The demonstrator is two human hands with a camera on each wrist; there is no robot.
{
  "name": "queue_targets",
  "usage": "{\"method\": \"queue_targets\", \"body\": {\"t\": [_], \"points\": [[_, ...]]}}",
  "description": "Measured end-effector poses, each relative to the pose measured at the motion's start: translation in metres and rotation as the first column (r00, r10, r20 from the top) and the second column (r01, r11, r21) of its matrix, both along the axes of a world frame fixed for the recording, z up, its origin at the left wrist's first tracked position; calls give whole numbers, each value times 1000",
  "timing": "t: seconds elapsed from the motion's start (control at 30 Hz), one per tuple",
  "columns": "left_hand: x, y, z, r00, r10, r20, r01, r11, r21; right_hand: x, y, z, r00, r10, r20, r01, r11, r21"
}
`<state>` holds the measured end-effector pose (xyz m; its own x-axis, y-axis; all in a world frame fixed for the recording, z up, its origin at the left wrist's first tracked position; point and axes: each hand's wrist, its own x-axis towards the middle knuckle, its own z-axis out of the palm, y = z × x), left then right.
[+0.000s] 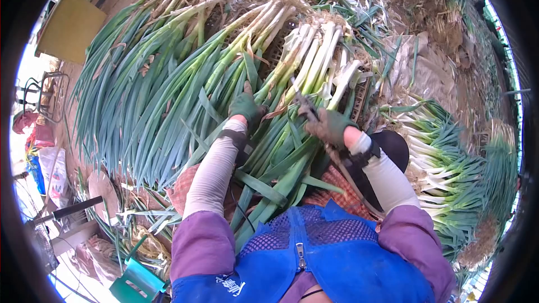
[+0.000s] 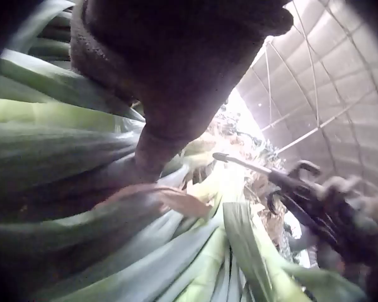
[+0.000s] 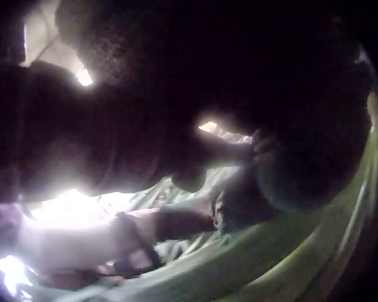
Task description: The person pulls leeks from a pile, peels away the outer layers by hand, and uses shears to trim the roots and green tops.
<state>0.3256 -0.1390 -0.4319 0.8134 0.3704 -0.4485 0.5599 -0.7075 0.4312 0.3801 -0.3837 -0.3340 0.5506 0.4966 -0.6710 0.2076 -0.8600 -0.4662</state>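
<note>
A broad pile of leeks [image 1: 163,101], long green leaves and pale root ends, lies in front of me. My left hand [image 1: 247,108], in a dark green work glove, is on the leaves at the pile's middle. In the left wrist view a straight finger of the left hand [image 2: 164,75] points down onto the leaves, beside a dry brown leaf [image 2: 183,201]. My gloved right hand [image 1: 331,126] grips an air blow gun [image 1: 306,106], its thin nozzle [image 2: 242,162] aimed toward the white stalks [image 1: 320,50]. The right wrist view is mostly dark.
A hose [image 1: 351,182] runs down from the right hand. More leeks [image 1: 438,174] lie in a row on the right. A yellow board [image 1: 70,22] stands at the far left, a green plastic stool [image 1: 137,281] at the lower left. Root scraps [image 1: 432,11] cover the ground behind.
</note>
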Motion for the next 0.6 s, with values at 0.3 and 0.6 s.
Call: {"method": "queue_targets", "body": {"t": [0.3,0.6], "points": [[13,9,-21,931,130,341,35,899,-437,-18,1,-2,992,-112,57,106,990,97],[14,10,-38,967,61,247,28,940,-339,-8,3,-14,985,-67,157,57,996,63]]}}
